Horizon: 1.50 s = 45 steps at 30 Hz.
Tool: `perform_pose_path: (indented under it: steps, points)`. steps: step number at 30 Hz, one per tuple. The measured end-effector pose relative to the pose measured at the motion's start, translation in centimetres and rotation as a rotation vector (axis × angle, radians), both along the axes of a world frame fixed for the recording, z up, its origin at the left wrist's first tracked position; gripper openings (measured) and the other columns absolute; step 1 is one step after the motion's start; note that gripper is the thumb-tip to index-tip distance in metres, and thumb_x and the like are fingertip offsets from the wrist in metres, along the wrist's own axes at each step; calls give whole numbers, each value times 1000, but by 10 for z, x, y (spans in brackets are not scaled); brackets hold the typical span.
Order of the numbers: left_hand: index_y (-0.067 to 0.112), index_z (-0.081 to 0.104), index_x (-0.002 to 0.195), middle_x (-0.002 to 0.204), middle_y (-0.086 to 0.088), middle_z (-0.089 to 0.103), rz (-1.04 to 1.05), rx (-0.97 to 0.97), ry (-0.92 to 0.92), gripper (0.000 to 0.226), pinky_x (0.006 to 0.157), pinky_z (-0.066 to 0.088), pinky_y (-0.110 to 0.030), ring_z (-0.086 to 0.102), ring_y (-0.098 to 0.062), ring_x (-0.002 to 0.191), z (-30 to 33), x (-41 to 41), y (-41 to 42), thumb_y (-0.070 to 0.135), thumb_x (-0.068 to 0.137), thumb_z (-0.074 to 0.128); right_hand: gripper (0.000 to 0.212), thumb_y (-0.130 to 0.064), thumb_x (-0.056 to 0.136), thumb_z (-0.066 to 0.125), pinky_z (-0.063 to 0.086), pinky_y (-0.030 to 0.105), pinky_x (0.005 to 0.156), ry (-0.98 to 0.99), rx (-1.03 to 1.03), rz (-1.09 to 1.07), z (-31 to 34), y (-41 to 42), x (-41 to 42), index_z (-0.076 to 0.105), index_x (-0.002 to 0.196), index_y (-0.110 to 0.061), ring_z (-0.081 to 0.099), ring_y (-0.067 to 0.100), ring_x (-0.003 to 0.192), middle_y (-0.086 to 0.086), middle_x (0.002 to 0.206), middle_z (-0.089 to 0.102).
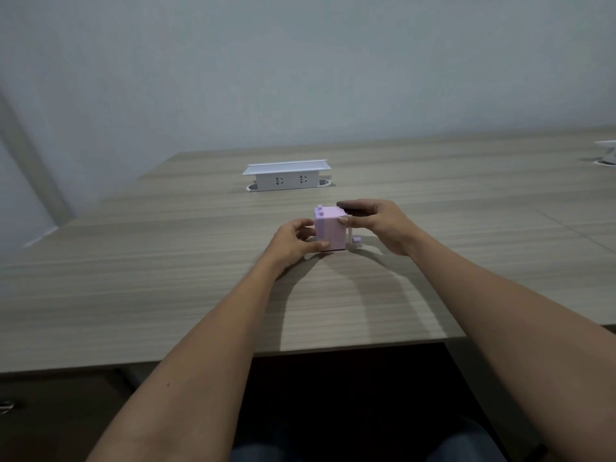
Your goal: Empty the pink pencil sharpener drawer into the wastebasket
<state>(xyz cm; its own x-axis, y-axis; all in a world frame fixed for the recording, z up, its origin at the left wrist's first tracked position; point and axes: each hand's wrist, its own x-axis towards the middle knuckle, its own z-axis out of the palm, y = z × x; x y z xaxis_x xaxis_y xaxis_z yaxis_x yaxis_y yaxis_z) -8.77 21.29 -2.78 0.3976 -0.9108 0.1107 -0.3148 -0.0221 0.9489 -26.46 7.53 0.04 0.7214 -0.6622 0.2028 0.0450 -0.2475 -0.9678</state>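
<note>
A small pink pencil sharpener [330, 229], box-shaped with a crank handle [356, 241] on its right side, stands upright on the wooden desk [166, 278]. My left hand [295, 241] grips its lower left side, thumb across the bottom front edge. My right hand [380, 225] holds its upper right side, fingers curled over the top back corner. The drawer looks closed, and my left fingers hide its front. No wastebasket is in view.
A white pop-up power socket box [286, 176] stands on the desk behind the sharpener. Another white object [607, 151] sits at the far right edge. The desk's front edge [333, 348] runs below my forearms, with dark space under it.
</note>
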Motion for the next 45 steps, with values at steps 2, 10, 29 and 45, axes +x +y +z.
perform_pose_path:
  steps: [2,10,29,45]
  points:
    - [13,56,140,133,-6,64,13,-23,-22,82,103,51,-34,58,-19,126,0,2,-1,26,67,91,60,-13,78,83,52,12,87,1,-8,-17,-3,0,-1,62,134,-4,65,13,119,2,127,69]
    - [8,66,129,116,-13,75,54,-128,4,53,94,58,-43,72,-30,108,4,-6,-7,11,79,82,50,-8,84,78,61,34,78,-66,75,85,-23,9,-1,64,132,-10,73,23,101,12,118,74]
    - [1,60,133,118,-9,69,47,-142,-52,54,75,56,-12,66,-18,101,42,59,-175,6,82,78,57,-15,84,79,56,34,96,-52,-208,-128,4,-149,72,58,137,-13,68,26,110,13,121,69]
    - [2,61,132,123,-15,69,148,-188,1,53,95,57,-37,67,-30,110,-4,79,-254,7,82,79,60,-13,93,69,56,25,92,-43,-233,-174,-35,-213,107,45,147,-6,62,20,113,9,133,60]
